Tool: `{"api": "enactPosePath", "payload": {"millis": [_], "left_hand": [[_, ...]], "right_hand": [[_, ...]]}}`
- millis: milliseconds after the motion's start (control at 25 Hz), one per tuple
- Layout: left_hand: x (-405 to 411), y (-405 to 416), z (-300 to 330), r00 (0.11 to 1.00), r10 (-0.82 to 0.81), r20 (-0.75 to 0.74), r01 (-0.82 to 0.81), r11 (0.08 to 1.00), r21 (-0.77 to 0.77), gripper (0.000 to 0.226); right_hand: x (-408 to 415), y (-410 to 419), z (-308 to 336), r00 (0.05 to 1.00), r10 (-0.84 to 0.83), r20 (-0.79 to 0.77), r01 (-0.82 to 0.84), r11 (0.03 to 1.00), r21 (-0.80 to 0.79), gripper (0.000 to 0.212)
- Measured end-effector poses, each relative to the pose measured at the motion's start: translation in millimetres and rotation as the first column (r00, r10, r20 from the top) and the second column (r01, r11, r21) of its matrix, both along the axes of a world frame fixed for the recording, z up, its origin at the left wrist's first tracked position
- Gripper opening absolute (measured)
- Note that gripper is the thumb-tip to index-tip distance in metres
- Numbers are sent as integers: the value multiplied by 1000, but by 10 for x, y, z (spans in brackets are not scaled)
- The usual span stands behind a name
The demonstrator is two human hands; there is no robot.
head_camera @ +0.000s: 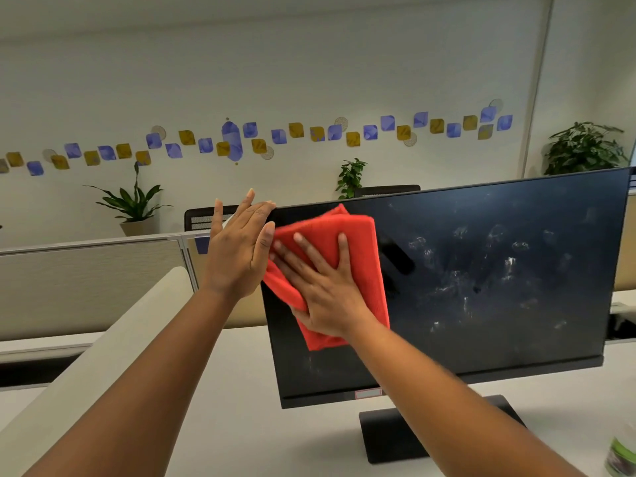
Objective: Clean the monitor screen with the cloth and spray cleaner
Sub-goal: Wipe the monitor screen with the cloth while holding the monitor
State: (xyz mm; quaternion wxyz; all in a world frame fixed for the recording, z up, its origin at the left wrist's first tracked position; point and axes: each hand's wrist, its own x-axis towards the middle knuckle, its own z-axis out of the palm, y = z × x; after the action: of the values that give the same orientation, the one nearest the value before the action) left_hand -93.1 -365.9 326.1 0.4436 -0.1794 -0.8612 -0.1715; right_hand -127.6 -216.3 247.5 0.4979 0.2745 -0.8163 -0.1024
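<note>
**Head view: folded cloth pressed flat to a smeared screen, frame steadied at the corner**

Head view onto a white desk (pixel 241 390), with the monitor (pixel 516 339) standing on its dark base (pixel 389 438) and angled a little toward the right. Right hand (pixel 323 287) spread wide, palm and fingers flat on the red cloth (pixel 358 242), pinning it against the upper left part of the screen. Left hand (pixel 237 253) open too, fingers straight and loosely together, laid edge-on against the top left corner of the frame; bracing, most likely, not gripping. Neither hand closed around anything.

Handling, judged from the look of it:

- Cloth: soft, light, folded into several layers, limp at the lower edge where it hangs past the palm. No pinch needed; flat pressure from the whole hand enough to carry it. Likely to bunch or unfold if pushed from one edge only.
- Screen: thin, stiff panel on a narrow stand, probably easy to rock or swivel under a sideways push. Surface likely delicate, so light, even pressure wanted, not fingertip force.
- Best hold on the monitor: the bezel edge or corner, where the left hand sits now, never the glass itself.

White smears and droplet marks (pixel 481 270) spread across the middle and right of the screen, well apart from the cloth, so most of the wiping seems yet undone. Green-labelled container (pixel 621 456), perhaps the spray cleaner, cut off at the lower right corner; too little showing to be sure.
</note>
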Motion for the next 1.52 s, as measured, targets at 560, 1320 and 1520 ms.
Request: {"api": "enactPosePath", "payload": {"millis": [560,1320,1520], "left_hand": [[-55,75,-207,980,201,-3,-200,976,-90,59],[8,156,-194,908,417,34,-401,890,-219,71],[70,196,-110,895,435,97,-402,882,-247,77]], "right_hand": [[96,-18,-877,995,38,94,-56,978,200,72],[434,583,-1441,974,-47,221,-99,792,603,62],[588,1296,-1426,956,-54,287,-113,838,533,66]]}}
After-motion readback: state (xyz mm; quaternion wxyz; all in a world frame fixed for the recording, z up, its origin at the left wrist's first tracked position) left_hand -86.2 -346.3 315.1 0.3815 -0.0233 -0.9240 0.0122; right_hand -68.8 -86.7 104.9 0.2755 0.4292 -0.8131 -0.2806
